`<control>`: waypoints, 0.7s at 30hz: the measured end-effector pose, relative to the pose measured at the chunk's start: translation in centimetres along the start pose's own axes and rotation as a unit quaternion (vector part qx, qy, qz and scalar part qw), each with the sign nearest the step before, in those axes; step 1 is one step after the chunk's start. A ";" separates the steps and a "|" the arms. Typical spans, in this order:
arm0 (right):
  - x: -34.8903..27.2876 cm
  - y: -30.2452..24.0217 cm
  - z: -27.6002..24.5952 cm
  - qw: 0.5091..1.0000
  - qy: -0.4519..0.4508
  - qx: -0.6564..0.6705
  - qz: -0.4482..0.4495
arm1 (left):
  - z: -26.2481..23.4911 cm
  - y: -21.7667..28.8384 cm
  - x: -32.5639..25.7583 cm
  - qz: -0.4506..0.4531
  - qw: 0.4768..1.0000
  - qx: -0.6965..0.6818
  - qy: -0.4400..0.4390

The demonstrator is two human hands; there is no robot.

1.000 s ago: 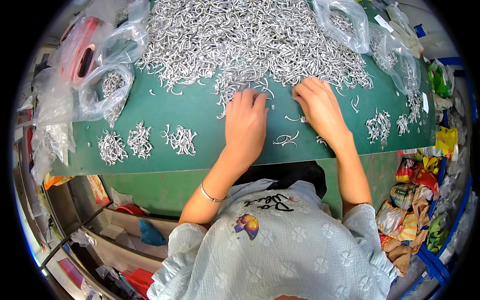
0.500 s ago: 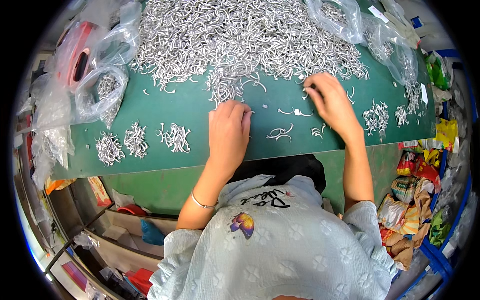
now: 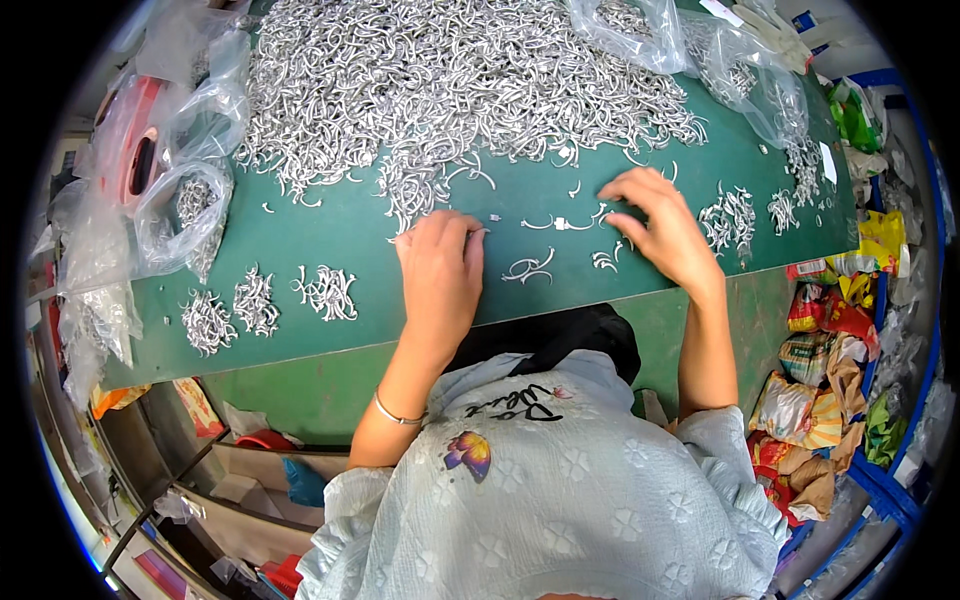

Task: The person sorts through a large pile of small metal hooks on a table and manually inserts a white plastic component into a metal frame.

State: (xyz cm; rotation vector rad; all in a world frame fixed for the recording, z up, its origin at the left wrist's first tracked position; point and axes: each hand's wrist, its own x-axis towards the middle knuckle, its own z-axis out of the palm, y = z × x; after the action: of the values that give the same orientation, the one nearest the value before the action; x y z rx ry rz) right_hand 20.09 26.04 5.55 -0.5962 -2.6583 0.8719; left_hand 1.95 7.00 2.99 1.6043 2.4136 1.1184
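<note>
In the head view, your left hand (image 3: 440, 265) is pointing down at the table (image 3: 330, 235), its fingers bunching close together beside the narrow tail (image 3: 412, 178) of the silver pile (image 3: 450, 75). A small piece may be sitting between thumb and forefinger, but the fingertips are hiding too much, so you cannot tell whether they are gripping it. A bangle (image 3: 397, 414) is circling your left wrist.

Your right hand (image 3: 665, 230) is hovering with thumb and fingers standing apart, the gap facing left towards a row of loose pieces (image 3: 560, 224). Nearer you, a few curved pieces (image 3: 528, 268) are lying between your hands, and a small cluster (image 3: 603, 260) is lying just below your right thumb.

The pile is spreading across the far side of the table. Three small heaps (image 3: 256, 302) are sitting left of your left hand, and another heap (image 3: 730, 220) is lying right of your right hand. Clear bags (image 3: 235, 95) are standing at the left, near a pink thing (image 3: 122, 170).
</note>
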 end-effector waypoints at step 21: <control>3.6 -4.7 5.1 0.993 -0.004 0.088 -0.076 | -1.6 -1.9 0.9 0.015 0.999 -0.033 0.019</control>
State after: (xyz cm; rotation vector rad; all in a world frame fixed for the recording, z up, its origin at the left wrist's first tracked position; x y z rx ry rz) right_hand 13.57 21.76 4.90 -0.3442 -2.5586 1.0492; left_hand -0.56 6.49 3.37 1.6184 2.3572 1.2307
